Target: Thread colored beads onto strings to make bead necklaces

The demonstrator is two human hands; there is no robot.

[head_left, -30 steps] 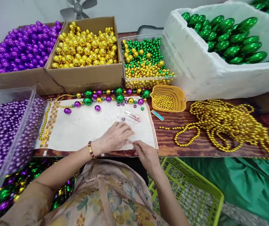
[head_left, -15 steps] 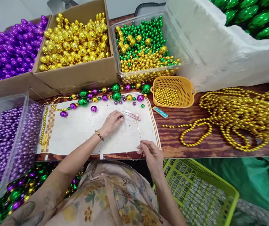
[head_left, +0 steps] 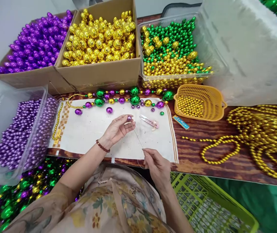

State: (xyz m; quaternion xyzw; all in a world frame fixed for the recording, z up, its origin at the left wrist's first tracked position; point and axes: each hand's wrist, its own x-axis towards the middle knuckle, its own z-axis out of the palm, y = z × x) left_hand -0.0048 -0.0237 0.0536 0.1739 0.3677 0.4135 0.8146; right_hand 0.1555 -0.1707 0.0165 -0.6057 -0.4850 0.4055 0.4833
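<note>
Between the fingertips of my left hand (head_left: 119, 128) is a small purple bead (head_left: 129, 118), held above the white cloth (head_left: 85, 136). My right hand (head_left: 156, 165) pinches a thin needle (head_left: 136, 135), whose far tip reaches the bead; whether it has entered the hole I cannot tell. A fine thread (head_left: 140, 164) loops below the right fingers. Just right of my left hand lie pink-handled thread snips (head_left: 150, 122). A strand of green, purple and gold beads (head_left: 121, 100) runs along the cloth's far edge, with loose purple beads (head_left: 109, 110) and a green bead (head_left: 162, 113) near it.
Boxes of purple beads (head_left: 38, 42) and gold beads (head_left: 102, 35) stand behind, beside a clear tub (head_left: 184, 76). An orange basket (head_left: 213, 100), a blue packet (head_left: 181, 122) and piled gold bead strings (head_left: 269, 136) lie right. A purple-bead bin (head_left: 35, 126) stands left; a green crate (head_left: 216, 194) sits below.
My left hand has lifted the purple bead off the cloth and turned up. The needle in my right hand now reaches it. The camera view has swung left.
</note>
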